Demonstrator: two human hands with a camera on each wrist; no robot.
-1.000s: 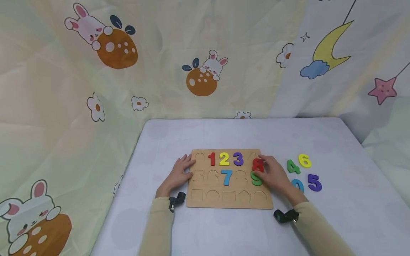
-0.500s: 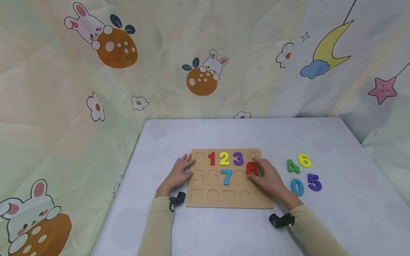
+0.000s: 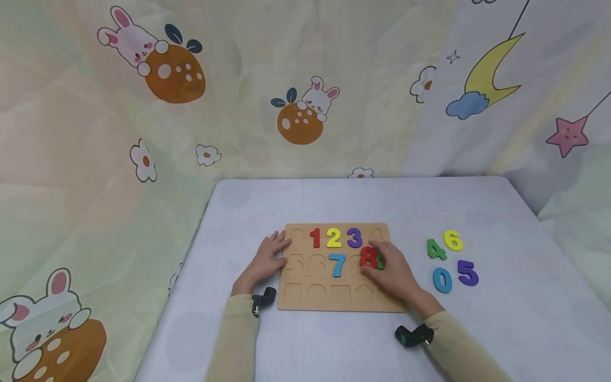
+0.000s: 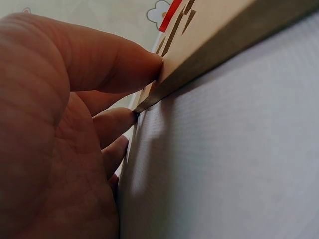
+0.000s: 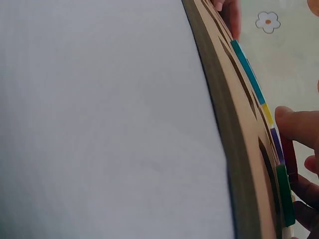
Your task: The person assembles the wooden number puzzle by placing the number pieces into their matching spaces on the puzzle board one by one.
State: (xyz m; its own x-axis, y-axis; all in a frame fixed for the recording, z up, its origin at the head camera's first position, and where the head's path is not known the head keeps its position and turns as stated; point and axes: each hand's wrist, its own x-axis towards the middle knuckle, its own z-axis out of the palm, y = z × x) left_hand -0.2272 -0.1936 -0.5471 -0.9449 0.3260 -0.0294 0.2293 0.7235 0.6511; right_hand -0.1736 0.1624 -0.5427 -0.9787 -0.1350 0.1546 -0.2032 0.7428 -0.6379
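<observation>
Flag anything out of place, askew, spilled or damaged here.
Nothing stands out; I see no spill or damage. The right grip holds the red 8 over the board. The green 4, yellow 6, purple 5 and blue 0 lie loose on the table beside it.

Pale printed cloth (image 3: pixel 238 79) walls off far and left edges of white table (image 3: pixel 334 345), its far corners rounded. Rabbits (image 3: pixel 316 100) hug spotted orange fruit (image 3: pixel 299 126) beyond far edge and left edge. Flowers (image 3: pixel 208 155) dot cloth near far left corner; yellow moon (image 3: pixel 479 73), blue cloud (image 3: pixel 468 105), pink star (image 3: pixel 568 136) hang beyond far right corner. Light soft, even.
</observation>
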